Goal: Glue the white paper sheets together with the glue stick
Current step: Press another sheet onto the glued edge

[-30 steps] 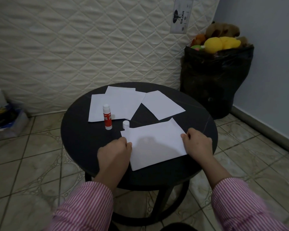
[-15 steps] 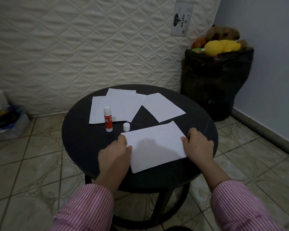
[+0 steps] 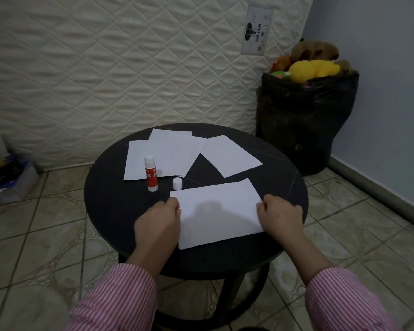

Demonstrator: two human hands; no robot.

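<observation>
Near sheet [image 3: 216, 211] held flat on round black table [image 3: 105, 199] at both short edges

Sheet lies at 6 o'clock on the tabletop, slightly skewed; its left edge is gripped by the left hand [image 3: 157, 222] with curled fingers, its right edge is gripped by the right hand [image 3: 281, 215], also curled, thumb tips on the paper. Glue stick [image 3: 150, 173] is stood upright, uncapped, at 9 o'clock of the table centre, base on bare table just below the overlapped sheets [image 3: 163, 155]. White cap [image 3: 177, 183] is set upright just beside the near sheet's far-left corner, right of the stick, apart from it. A single sheet [image 3: 230, 155] is laid at 1 o'clock, touching the overlapped pair. Quilted mattress [image 3: 120, 68] is seen behind at 12 o'clock, black bag of plush toys [image 3: 306, 123] at 2 o'clock
</observation>
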